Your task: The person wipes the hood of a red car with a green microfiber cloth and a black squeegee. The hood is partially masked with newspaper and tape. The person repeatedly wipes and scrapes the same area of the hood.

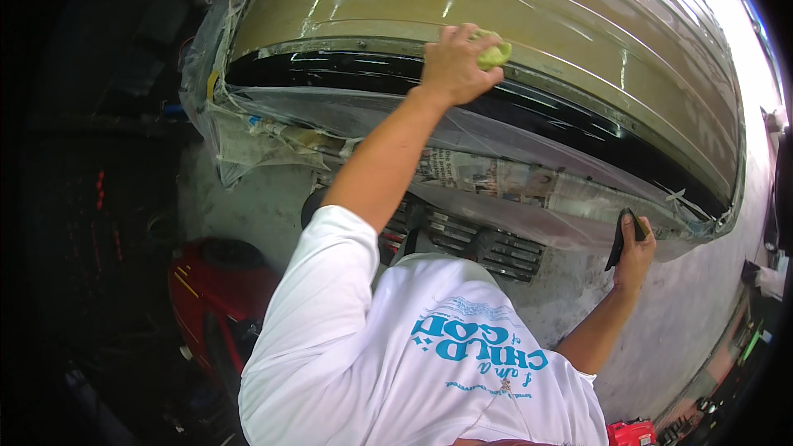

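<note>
My left hand (456, 66) is closed around a wet-looking yellow-green sponge (495, 51), at the lower edge of a large tan vehicle panel (388, 0). Long raised ridges run across the panel, and its surface shines as if wet. Just below the sponge runs a glossy black strip (578, 107) along the panel's near border. Lower and to the right, my right hand (634, 254) grips a thin dark sheet (618, 241), possibly sandpaper, with a brownish piece against it. That hand is held apart from the panel.
Clear plastic sheeting (202, 66) and newspaper (487, 177) mask the panel's border. Below lies a black slatted grate (487, 248) on the grey floor (578, 281). A red machine (223, 281) stands at left. Another red object (632, 433) sits at the lower right.
</note>
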Demonstrator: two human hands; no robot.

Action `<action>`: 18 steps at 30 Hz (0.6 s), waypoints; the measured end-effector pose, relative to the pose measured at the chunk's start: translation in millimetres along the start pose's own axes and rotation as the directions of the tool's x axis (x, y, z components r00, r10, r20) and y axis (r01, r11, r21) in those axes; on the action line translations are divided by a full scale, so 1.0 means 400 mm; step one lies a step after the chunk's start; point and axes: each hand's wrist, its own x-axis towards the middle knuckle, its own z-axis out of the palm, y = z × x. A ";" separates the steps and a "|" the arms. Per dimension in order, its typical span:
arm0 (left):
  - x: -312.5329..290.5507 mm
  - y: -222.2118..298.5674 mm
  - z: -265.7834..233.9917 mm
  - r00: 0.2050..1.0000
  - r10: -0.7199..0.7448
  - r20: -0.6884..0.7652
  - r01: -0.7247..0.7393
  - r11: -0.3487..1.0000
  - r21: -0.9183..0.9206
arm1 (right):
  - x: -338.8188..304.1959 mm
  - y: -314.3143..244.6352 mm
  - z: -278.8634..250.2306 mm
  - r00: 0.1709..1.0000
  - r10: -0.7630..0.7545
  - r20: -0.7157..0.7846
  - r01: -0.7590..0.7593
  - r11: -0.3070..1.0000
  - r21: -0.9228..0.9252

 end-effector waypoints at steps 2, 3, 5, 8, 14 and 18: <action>0.006 0.015 0.011 0.998 0.058 0.024 -0.060 0.995 0.079 | 0.005 0.016 0.002 0.999 0.027 0.025 -0.028 1.000 0.007; 0.012 0.012 0.018 0.993 0.106 0.059 -0.109 0.993 0.049 | 0.005 0.026 0.006 0.999 0.028 0.023 -0.029 0.999 0.027; 0.042 -0.034 0.005 0.974 0.151 0.171 -0.149 0.988 -0.025 | 0.002 0.045 0.018 0.999 0.029 0.022 -0.031 0.997 0.067; 0.077 -0.152 -0.040 0.958 0.148 0.246 -0.169 0.983 0.068 | -0.003 0.077 0.014 1.000 0.019 0.006 -0.019 0.998 0.057; 0.111 -0.395 -0.220 0.969 -0.090 0.231 -0.010 0.917 0.398 | -0.043 0.127 -0.041 0.994 0.099 -0.038 -0.096 0.993 0.063; 0.146 -0.308 -0.174 0.988 -0.064 0.143 0.053 0.996 0.076 | -0.059 0.083 0.012 0.988 0.106 -0.111 -0.095 0.991 0.099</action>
